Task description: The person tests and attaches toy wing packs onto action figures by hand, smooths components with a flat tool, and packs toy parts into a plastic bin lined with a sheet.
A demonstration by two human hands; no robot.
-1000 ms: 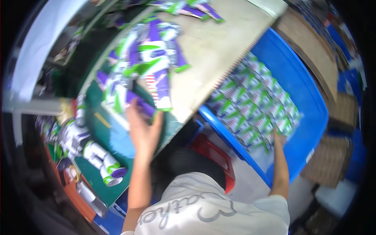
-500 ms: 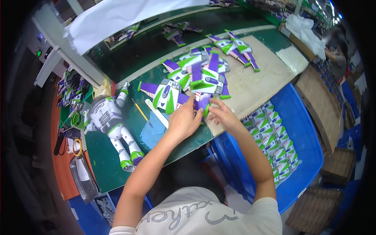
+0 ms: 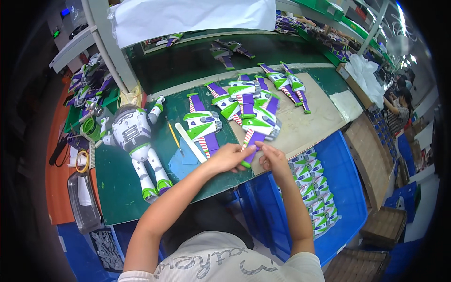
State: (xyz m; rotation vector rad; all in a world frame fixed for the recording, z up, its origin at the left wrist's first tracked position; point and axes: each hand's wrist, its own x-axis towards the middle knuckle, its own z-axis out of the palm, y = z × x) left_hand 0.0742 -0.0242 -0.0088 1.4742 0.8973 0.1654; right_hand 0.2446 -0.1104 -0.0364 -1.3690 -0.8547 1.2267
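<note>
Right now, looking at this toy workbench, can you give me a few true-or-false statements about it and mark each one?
1. Both hands, left hand and right hand, touch a purple toy wing piece. True.
2. The white spaceman toy figure stands upright. False: it lies on the green bench top.
3. The blue crate holds rows of green-and-white parts. True.
4. The yellow pencil is in the right hand. False: it lies on the bench.

Beyond your hands you face a green work table (image 3: 122, 188) with a pale board (image 3: 305, 122) laid over its right half. A white sheet (image 3: 188, 16) hangs over the shelf above. To your left runs an orange bench (image 3: 56, 188). Below your right wrist stands a blue crate (image 3: 347, 188); brown cartons (image 3: 371, 155) sit further right.
</note>
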